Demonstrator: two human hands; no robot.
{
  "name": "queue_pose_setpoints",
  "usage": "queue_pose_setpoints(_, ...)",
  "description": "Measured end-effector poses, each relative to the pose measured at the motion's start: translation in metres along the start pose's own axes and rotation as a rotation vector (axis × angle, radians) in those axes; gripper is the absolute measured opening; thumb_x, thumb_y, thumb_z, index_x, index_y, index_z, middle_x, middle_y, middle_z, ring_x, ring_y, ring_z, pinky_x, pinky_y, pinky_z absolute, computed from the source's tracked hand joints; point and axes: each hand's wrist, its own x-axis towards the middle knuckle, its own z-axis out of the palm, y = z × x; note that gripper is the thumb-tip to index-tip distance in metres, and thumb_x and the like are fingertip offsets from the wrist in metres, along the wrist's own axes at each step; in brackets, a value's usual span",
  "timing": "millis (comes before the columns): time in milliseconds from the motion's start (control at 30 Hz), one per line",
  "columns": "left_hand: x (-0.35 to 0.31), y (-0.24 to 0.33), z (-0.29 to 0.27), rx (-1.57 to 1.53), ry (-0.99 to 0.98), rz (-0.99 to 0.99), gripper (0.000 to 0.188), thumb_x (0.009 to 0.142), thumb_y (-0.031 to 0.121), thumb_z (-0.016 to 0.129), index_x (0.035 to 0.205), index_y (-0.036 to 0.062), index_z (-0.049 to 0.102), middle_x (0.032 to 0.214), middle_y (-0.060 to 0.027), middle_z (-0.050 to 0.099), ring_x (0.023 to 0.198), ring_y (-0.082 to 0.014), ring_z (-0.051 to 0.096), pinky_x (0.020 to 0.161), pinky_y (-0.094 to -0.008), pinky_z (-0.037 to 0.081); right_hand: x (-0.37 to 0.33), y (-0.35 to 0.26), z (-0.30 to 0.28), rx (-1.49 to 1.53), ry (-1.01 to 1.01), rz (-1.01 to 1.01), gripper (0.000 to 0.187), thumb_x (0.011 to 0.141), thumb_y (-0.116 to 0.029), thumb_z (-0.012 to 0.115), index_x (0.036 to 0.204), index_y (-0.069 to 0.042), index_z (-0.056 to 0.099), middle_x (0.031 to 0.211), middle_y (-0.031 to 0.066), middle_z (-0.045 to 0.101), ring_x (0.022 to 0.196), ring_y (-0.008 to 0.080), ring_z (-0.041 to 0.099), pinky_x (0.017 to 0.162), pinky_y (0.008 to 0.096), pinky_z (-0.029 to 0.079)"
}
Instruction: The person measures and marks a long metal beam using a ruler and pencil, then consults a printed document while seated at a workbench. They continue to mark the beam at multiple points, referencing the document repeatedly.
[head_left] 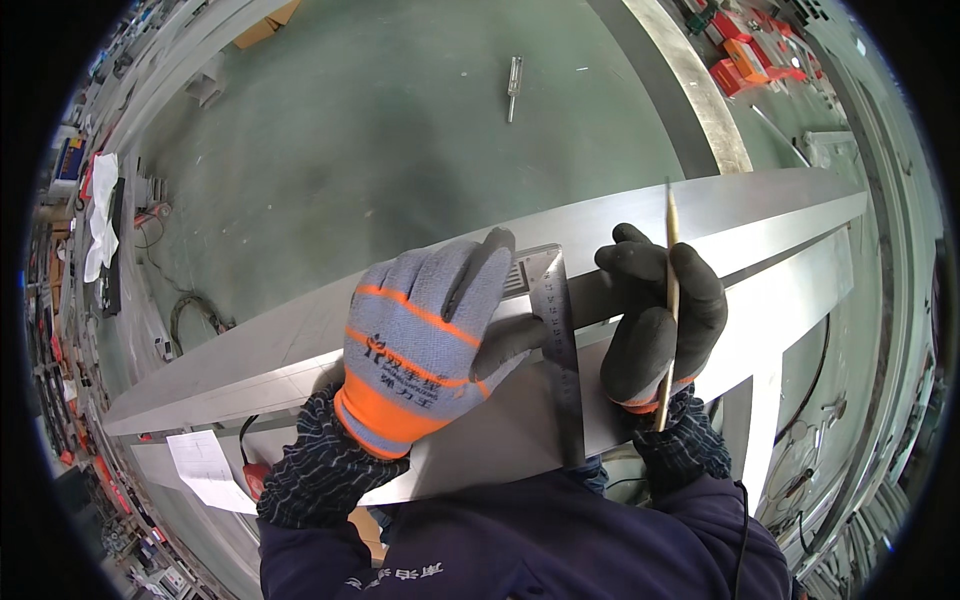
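Closest to you, at the bottom of the view, is your own dark blue jacket, its patterned knit cuffs running up into two gloved hands. Your left hand (430,345), in a grey glove with orange bands, lies spread flat, palm down, pressing a steel square (558,340) against a long, pale metal beam (770,215) that crosses the view from lower left to upper right. The square's ruler blade runs across the beam toward you, just right of your left thumb. Your right hand (655,320), in a black-coated glove, is curled shut around a thin wooden pencil (671,300), held nearly upright, just beside the square's right edge, its fingers resting on the beam. Beyond the beam lies a green floor (400,120) with a small metal tool (513,88) on it.
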Motion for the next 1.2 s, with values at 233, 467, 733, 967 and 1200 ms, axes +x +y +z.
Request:
queue_pose_setpoints(233,-0.002,-0.004,-0.002,0.038,-0.048,-0.015,0.082,0.068,0.04,0.084,0.139,0.0057,0.06,0.119,-0.0132,0.065,0.101,-0.0313,0.064,0.083,-0.045,0.052,0.01,-0.003,-0.02,-0.057,-0.201,-0.059,0.022,0.093,-0.015,0.058,0.111,-0.002,0.063,0.096,0.0157,0.067,0.087,0.0307,0.068,0.11,0.0572,0.045)
queue_pose_setpoints(467,-0.005,-0.007,0.002,0.015,-0.051,-0.02,0.081,0.068,0.036,0.083,0.139,0.0063,0.059,0.119,-0.0132,0.065,0.099,-0.0307,0.063,0.082,-0.0446,0.052,0.018,-0.012,-0.019,-0.184,-0.259,-0.058,0.033,0.081,-0.003,0.068,0.114,-0.002,0.067,0.096,0.0144,0.068,0.089,0.0316,0.069,0.111,0.0609,0.043)
queue_pose_setpoints(733,-0.004,-0.005,0.002,0.013,-0.035,-0.01,0.081,0.069,0.037,0.083,0.14,0.0055,0.059,0.119,-0.014,0.065,0.099,-0.0308,0.064,0.082,-0.0442,0.052,-0.001,-0.022,-0.026,-0.277,-0.354,-0.118,0.032,0.078,-0.023,0.083,0.099,-0.005,0.068,0.085,0.0096,0.067,0.079,0.0277,0.07,0.106,0.0607,0.048)
queue_pose_setpoints(967,-0.002,-0.006,0.003,0.038,-0.024,-0.004,0.079,0.071,0.037,0.083,0.14,0.0055,0.058,0.121,-0.0144,0.065,0.1,-0.0307,0.064,0.082,-0.0443,0.052,0.003,-0.02,-0.026,-0.299,-0.404,-0.144,0.033,0.079,-0.024,0.084,0.1,-0.007,0.064,0.085,0.008,0.067,0.074,0.0265,0.069,0.103,0.061,0.051)
queue_pose_setpoints(1200,-0.006,-0.008,0.007,-0.009,-0.041,-0.033,0.084,0.065,0.03,0.086,0.139,0.0048,0.056,0.127,-0.0176,0.064,0.108,-0.0372,0.063,0.091,-0.05,0.05,0.002,-0.023,-0.016,-0.382,-0.331,-0.178,0.029,0.075,-0.007,0.079,0.101,-0.008,0.064,0.09,0.0091,0.07,0.075,0.0258,0.07,0.1,0.0606,0.053)
